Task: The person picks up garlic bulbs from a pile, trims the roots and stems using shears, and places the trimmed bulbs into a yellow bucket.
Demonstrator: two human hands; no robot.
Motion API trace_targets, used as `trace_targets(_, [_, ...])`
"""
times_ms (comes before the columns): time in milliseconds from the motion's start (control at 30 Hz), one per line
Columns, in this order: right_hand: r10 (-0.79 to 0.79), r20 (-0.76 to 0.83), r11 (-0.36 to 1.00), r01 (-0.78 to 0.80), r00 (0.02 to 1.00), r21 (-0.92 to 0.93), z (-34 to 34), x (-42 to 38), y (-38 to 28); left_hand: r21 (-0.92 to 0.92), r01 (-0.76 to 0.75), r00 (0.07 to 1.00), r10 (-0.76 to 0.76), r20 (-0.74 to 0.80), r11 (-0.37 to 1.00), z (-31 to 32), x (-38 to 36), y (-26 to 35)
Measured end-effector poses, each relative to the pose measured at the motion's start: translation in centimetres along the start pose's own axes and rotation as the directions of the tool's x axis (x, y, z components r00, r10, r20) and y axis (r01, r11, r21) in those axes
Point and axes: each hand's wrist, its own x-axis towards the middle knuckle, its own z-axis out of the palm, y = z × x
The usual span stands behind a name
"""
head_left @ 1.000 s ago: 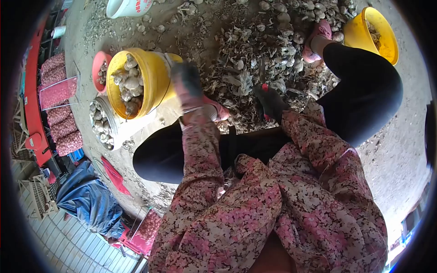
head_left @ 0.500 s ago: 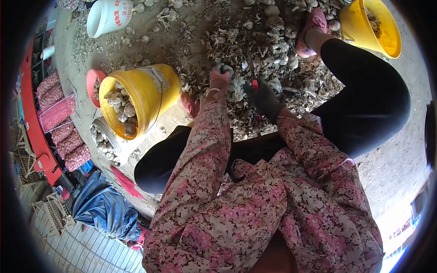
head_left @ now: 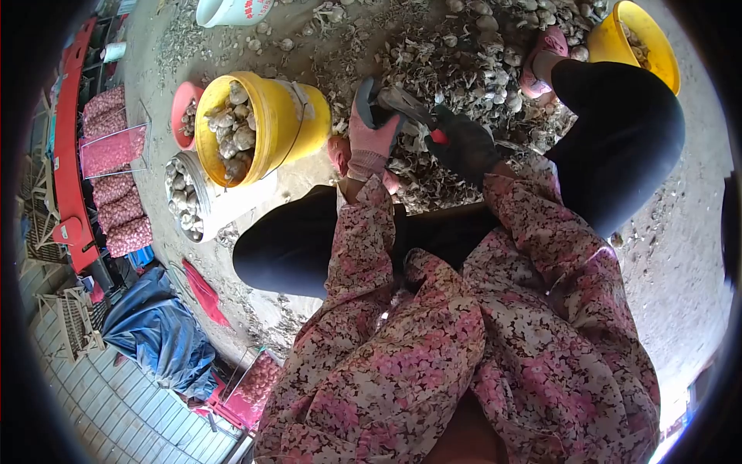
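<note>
My left hand (head_left: 372,130), in a pink glove with grey fingers, is beside the yellow bucket. Its thumb and fingers are curled but apart, with a dark gap between them; no bulb can be made out there. My right hand (head_left: 466,147), in a dark glove, is wrapped round a cutting tool (head_left: 439,136) with a red handle. A greyish, elongated shape (head_left: 406,104) spans the space between both hands; whether it is blade or dry stalk is unclear. Beneath and beyond the hands lies a heap of garlic and dry husks (head_left: 464,73).
Left of my hands, a yellow bucket (head_left: 290,127) lies tilted with garlic inside, beside a red container (head_left: 184,100) and a white bucket of garlic (head_left: 232,203). Another yellow bucket (head_left: 661,46) is at upper right. Filled red net bags (head_left: 124,224) and a blue tarp (head_left: 162,329) are farther left.
The view has shifted. My left hand has turned and opened wider, and now appears larger and nearer. My right hand still holds the tool, now angled toward the left hand.
</note>
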Motion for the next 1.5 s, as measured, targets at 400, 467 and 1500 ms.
trace_targets(400, [0.110,0.183,0.984,-0.133,0.977,0.118,1.7,-0.9,1.6,-0.105,0.214,0.976,-0.218,-0.023,0.971,1.7,-1.4,0.0])
trace_targets(467, [0.162,0.178,0.967,-0.192,0.971,0.167,2.7,0.2,1.2,-0.313,0.253,0.966,-0.257,0.029,0.916,2.5,-1.1,-2.3])
trace_targets(1500, [0.385,0.393,0.888,-0.451,0.835,0.088,4.2,7.2,5.9,-0.859,-0.421,0.865,-0.416,-0.282,-0.293,-10.8,4.7,-1.8])
